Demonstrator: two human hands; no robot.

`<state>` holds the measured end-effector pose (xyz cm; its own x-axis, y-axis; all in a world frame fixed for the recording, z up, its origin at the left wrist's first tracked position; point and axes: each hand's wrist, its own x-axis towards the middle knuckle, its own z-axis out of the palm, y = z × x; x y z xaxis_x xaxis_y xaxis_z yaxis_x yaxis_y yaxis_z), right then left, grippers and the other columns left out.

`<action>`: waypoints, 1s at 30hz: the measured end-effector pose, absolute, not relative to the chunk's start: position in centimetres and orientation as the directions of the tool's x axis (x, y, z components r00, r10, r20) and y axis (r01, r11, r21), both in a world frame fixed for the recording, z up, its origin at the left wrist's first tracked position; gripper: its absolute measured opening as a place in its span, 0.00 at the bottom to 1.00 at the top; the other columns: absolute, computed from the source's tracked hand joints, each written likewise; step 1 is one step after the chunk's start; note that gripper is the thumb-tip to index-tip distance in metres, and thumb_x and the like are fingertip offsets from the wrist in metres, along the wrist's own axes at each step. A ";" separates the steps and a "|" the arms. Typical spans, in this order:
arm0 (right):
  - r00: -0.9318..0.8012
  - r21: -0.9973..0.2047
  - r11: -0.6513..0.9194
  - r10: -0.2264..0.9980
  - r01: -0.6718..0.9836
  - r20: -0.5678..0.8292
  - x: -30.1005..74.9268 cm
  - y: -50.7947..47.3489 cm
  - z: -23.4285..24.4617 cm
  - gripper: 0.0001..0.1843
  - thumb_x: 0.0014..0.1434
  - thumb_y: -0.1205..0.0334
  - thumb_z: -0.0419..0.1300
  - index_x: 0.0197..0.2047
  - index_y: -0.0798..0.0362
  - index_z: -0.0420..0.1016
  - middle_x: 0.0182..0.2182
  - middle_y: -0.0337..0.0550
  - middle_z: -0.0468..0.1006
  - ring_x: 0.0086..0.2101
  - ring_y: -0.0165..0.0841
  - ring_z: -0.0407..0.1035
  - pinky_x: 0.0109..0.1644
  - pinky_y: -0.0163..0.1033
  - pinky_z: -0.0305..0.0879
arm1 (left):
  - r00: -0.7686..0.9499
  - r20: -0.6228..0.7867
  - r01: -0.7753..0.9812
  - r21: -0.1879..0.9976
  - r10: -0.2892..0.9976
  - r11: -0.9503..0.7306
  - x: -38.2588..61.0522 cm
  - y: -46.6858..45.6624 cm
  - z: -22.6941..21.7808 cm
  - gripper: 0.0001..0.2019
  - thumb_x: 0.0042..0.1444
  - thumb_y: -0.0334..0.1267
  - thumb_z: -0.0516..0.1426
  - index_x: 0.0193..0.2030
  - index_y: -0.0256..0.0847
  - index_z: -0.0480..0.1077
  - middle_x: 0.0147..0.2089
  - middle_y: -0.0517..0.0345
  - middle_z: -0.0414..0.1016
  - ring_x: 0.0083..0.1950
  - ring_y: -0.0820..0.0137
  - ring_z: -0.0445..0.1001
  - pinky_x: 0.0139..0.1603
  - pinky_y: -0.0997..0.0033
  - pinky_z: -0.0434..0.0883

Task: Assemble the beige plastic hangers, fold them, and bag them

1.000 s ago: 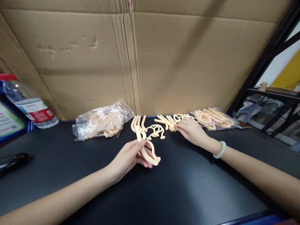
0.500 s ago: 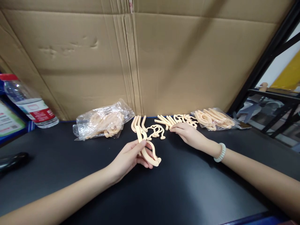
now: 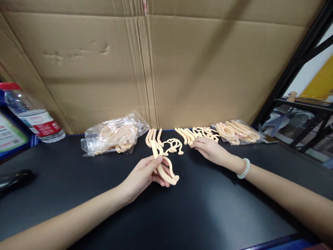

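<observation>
My left hand [image 3: 143,177] is closed on a curved cream plastic piece [image 3: 164,171], pinching it between thumb and fingers just above the black tabletop [image 3: 182,215]. Farther back, my right hand [image 3: 209,148], with a pale bead bracelet on its wrist, lies palm down with fingertips on a row of loose cream curved strips [image 3: 185,135]. Whether its fingers grip a strip is hidden. More cream pieces [image 3: 173,145] lie between the two hands.
A clear bag of cream parts [image 3: 114,137] lies at the back left, and another bag [image 3: 236,132] at the back right. A cardboard wall [image 3: 156,69] closes the back. A water bottle [image 3: 31,116] lies far left, a black object [image 3: 13,178] at the left edge.
My right hand has slid a little left and toward me along the row of strips. My left hand has kept its hold and barely moved.
</observation>
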<state>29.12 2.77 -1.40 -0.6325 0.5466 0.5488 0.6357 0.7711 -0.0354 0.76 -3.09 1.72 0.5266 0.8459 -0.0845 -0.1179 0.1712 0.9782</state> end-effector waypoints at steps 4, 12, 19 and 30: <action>-0.597 -0.068 0.756 0.565 0.651 0.569 28.9 2.4 -1.2 0.12 0.65 0.72 0.50 0.46 0.54 0.73 0.41 0.51 0.75 0.42 0.38 0.71 0.46 0.48 0.72 | 0.530 -0.082 -0.116 0.979 0.844 0.168 0.8 -3.1 1.8 0.22 0.55 0.55 0.61 0.34 0.33 0.72 0.28 0.49 0.82 0.25 0.70 0.78 0.27 0.77 0.73; -0.623 -0.153 0.826 0.518 0.543 0.587 25.6 -1.4 -0.2 0.15 0.64 0.72 0.52 0.52 0.53 0.70 0.43 0.48 0.75 0.45 0.37 0.69 0.51 0.47 0.70 | 0.522 -0.063 -0.093 0.987 0.851 0.131 0.7 -3.0 1.1 0.22 0.57 0.55 0.60 0.39 0.33 0.71 0.27 0.51 0.81 0.24 0.72 0.78 0.26 0.78 0.73; -0.807 0.045 0.929 0.294 0.367 0.512 22.8 -5.2 1.0 0.19 0.64 0.74 0.52 0.57 0.57 0.67 0.54 0.50 0.73 0.55 0.40 0.62 0.59 0.47 0.62 | 0.524 0.003 0.018 1.000 0.852 -0.014 0.9 -2.9 0.6 0.22 0.58 0.54 0.59 0.44 0.34 0.69 0.24 0.56 0.79 0.21 0.74 0.74 0.23 0.79 0.71; -0.664 -0.352 0.888 0.457 0.297 0.592 23.1 -4.9 0.9 0.14 0.59 0.76 0.54 0.43 0.55 0.76 0.40 0.47 0.76 0.42 0.35 0.68 0.49 0.44 0.67 | 0.507 0.050 0.138 0.981 0.861 -0.138 1.0 -3.6 1.0 0.19 0.61 0.52 0.55 0.46 0.37 0.67 0.19 0.65 0.70 0.18 0.76 0.65 0.19 0.79 0.61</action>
<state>23.10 -4.91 0.90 -0.6641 0.4570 0.5917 0.2967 0.8876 -0.3524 1.00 -3.61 0.96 0.5068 0.8606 0.0500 0.1376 -0.1380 0.9808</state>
